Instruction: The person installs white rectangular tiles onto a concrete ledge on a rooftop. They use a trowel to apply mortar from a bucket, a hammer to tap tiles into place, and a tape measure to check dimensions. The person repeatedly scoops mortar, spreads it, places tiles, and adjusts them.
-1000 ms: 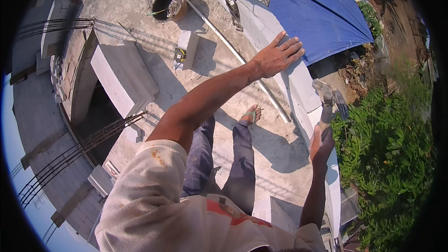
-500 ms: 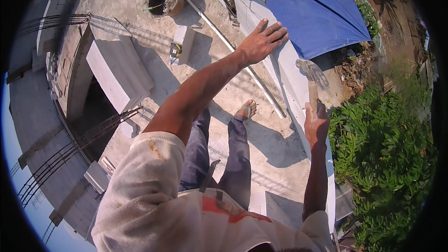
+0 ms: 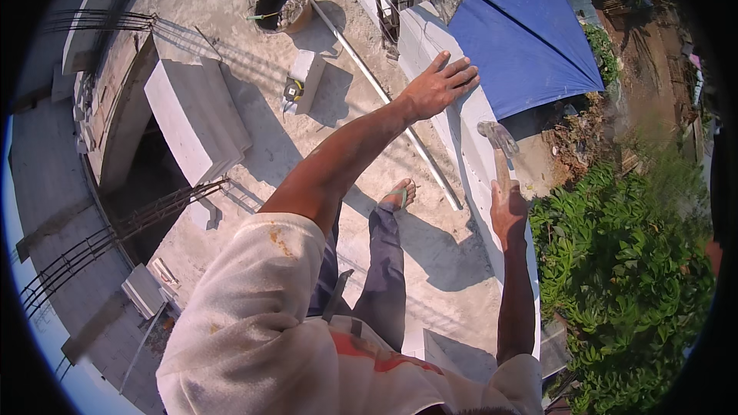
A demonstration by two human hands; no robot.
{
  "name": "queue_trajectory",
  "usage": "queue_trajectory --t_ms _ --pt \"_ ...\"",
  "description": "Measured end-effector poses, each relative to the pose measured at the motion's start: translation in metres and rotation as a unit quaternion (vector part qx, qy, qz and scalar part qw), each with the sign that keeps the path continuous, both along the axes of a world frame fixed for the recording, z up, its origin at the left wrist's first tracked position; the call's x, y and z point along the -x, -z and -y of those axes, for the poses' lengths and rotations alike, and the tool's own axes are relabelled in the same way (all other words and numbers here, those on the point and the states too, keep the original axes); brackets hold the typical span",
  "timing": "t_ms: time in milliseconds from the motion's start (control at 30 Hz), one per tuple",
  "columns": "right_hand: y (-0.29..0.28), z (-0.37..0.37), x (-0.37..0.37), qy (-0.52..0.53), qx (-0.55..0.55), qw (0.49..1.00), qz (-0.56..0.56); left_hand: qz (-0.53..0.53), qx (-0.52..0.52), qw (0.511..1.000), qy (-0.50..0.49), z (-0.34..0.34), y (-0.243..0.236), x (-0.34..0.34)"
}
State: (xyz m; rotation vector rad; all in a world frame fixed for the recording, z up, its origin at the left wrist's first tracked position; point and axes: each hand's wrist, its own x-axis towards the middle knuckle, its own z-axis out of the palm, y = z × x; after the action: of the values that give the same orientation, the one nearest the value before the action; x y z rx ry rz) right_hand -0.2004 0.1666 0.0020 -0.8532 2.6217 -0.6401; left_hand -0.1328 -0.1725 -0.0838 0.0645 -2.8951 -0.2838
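Observation:
Along my right side runs a low wall of white blocks. Flat on its top, toward the far end, rests my left hand, open with the fingers stretched and apart. My right hand is closed around the wooden handle of a hammer. The hammer's head is slightly blurred and lies over the wall's outer edge, nearer to me than my left hand. Whether the head touches the block I cannot tell.
Beyond the wall are a blue tarp and leafy plants. A long pale pole, a bucket, a tape measure beside a small block, and stacked blocks are on the floor. Steel bars jut out at left.
The view has shifted a little. My left hand stays flat on the wall's top, and my right hand still grips the hammer, its head now less blurred.

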Motion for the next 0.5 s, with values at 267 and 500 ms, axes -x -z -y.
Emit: queue_trajectory --t_ms 267,500 --pt "-0.034 0.014 -0.008 0.02 -0.103 0.994 0.037 0.033 0.012 0.999 -0.018 -0.002 -0.009 0.004" --pt "-0.091 -0.012 -0.119 0.1 -0.069 0.985 0.118 0.104 -0.159 0.98 -0.054 -0.027 -0.045 -0.118"
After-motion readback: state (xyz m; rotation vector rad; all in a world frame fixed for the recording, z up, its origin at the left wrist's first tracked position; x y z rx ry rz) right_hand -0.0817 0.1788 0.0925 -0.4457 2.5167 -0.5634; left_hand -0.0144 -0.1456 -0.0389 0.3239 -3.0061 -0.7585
